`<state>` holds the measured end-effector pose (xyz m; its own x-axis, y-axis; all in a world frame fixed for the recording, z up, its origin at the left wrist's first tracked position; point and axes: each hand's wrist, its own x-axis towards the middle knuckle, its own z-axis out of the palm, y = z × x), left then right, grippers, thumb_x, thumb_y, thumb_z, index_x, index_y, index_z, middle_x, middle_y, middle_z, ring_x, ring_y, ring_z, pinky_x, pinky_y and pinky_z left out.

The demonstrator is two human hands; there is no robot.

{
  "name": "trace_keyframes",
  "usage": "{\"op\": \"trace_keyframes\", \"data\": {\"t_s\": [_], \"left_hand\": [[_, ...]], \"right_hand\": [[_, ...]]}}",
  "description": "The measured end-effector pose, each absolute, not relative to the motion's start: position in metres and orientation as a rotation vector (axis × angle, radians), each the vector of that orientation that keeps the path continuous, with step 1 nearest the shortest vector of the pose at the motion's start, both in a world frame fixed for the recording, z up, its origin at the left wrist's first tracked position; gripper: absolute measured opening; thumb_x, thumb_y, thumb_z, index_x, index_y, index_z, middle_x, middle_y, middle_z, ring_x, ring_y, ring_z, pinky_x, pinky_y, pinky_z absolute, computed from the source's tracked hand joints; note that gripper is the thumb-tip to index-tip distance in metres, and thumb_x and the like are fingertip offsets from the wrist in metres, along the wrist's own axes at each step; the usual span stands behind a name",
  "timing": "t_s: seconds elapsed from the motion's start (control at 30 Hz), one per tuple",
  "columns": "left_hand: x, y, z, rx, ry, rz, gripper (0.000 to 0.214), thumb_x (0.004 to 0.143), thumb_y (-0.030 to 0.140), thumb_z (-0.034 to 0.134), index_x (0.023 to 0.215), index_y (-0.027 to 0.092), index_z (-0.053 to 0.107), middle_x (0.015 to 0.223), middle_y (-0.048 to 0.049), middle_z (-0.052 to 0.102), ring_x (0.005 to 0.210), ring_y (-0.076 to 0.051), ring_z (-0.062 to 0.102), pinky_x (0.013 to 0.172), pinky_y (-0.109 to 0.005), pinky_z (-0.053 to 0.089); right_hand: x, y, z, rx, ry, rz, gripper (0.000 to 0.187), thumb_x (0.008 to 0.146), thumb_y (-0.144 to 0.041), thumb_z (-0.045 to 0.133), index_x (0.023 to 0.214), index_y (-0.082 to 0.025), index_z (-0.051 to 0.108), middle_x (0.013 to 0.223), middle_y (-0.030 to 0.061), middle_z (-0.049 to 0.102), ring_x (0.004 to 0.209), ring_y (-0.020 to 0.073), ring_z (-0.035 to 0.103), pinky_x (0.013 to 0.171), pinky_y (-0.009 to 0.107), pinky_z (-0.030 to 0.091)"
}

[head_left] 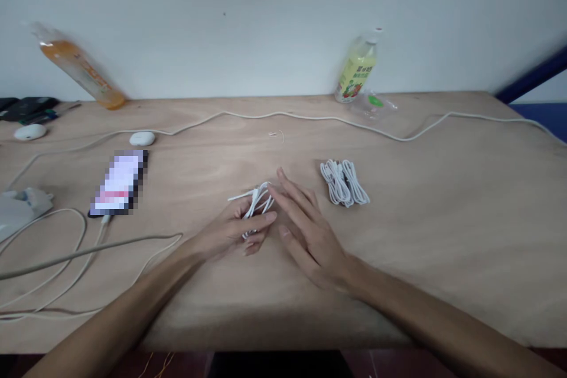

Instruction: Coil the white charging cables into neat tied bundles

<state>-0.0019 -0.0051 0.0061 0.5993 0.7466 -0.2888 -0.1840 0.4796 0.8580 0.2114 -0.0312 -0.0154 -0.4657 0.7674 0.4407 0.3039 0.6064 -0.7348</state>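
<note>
My left hand is closed around a coiled white cable, with the thumb laid across the loops and a short end sticking out to the left. Just to the right, my right hand has its fingers stretched out and apart, its fingertips close to the coil. Whether they touch it I cannot tell. Beyond the right hand, bundled white cables lie side by side on the wooden table. A small thin white piece rests farther back on the tabletop.
A phone with a plugged-in cord lies left, near white earbud cases. Loose cords cross the left side. An orange drink bottle and a yellow-green bottle lean against the wall. A long white cord runs along the back.
</note>
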Motion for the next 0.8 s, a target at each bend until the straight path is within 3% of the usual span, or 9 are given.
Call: {"op": "trace_keyframes", "data": {"t_s": [0.13, 0.23, 0.37, 0.53, 0.67, 0.8], "left_hand": [[-0.004, -0.007, 0.009, 1.104, 0.752, 0.527, 0.028, 0.097, 0.044, 0.081, 0.096, 0.022, 0.063, 0.059, 0.0111, 0.044, 0.045, -0.007, 0.033, 0.041, -0.021, 0.029], [-0.003, -0.009, 0.015, 1.252, 0.807, 0.463, 0.032, 0.098, 0.047, 0.077, 0.086, 0.02, 0.065, 0.061, 0.0083, 0.046, 0.05, -0.009, 0.036, 0.045, -0.023, 0.031], [-0.002, -0.009, 0.021, 1.393, 0.865, 0.481, 0.025, 0.093, 0.043, 0.079, 0.088, 0.019, 0.075, 0.071, 0.0034, 0.056, 0.06, -0.012, 0.043, 0.055, -0.026, 0.036], [-0.002, -0.009, 0.021, 1.512, 0.895, 0.577, 0.025, 0.09, 0.037, 0.08, 0.076, 0.018, 0.07, 0.067, 0.0033, 0.053, 0.063, -0.012, 0.044, 0.06, -0.027, 0.036], [-0.004, -0.012, 0.016, 1.621, 0.962, 0.754, 0.04, 0.093, 0.034, 0.075, 0.061, 0.02, 0.053, 0.058, 0.0073, 0.039, 0.054, -0.009, 0.033, 0.052, -0.025, 0.028], [-0.005, -0.013, 0.013, 1.854, 1.096, 0.932, 0.036, 0.096, 0.03, 0.073, 0.065, 0.019, 0.059, 0.058, 0.0077, 0.045, 0.054, -0.008, 0.038, 0.053, -0.023, 0.032]], "right_hand": [[0.213, -0.028, -0.014, -0.756, -2.103, 0.667, 0.085, 0.101, -0.012, 0.054, 0.179, -0.036, 0.027, 0.186, 0.0065, 0.03, 0.168, 0.0343, 0.035, 0.132, 0.066, 0.034], [0.215, -0.029, -0.015, -0.737, -2.095, 0.706, 0.077, 0.102, -0.015, 0.052, 0.175, -0.034, 0.036, 0.178, 0.0087, 0.046, 0.16, 0.0348, 0.047, 0.129, 0.065, 0.039], [0.216, -0.031, -0.014, -0.813, -1.971, 0.81, 0.069, 0.105, -0.016, 0.048, 0.172, -0.034, 0.042, 0.169, 0.0094, 0.057, 0.152, 0.0339, 0.056, 0.127, 0.064, 0.041], [0.214, -0.03, -0.015, -0.85, -1.952, 0.953, 0.063, 0.098, -0.009, 0.05, 0.157, -0.03, 0.056, 0.143, 0.011, 0.073, 0.125, 0.0299, 0.071, 0.107, 0.053, 0.059], [0.211, -0.027, -0.014, -0.791, -2.03, 1.001, 0.042, 0.101, -0.011, 0.051, 0.14, -0.023, 0.062, 0.125, 0.0117, 0.078, 0.109, 0.0264, 0.073, 0.095, 0.044, 0.06], [0.209, -0.025, -0.008, -0.848, -1.983, 1.194, 0.01, 0.108, -0.024, 0.056, 0.112, -0.021, 0.064, 0.094, 0.0034, 0.073, 0.079, 0.0177, 0.065, 0.074, 0.032, 0.053]]}}
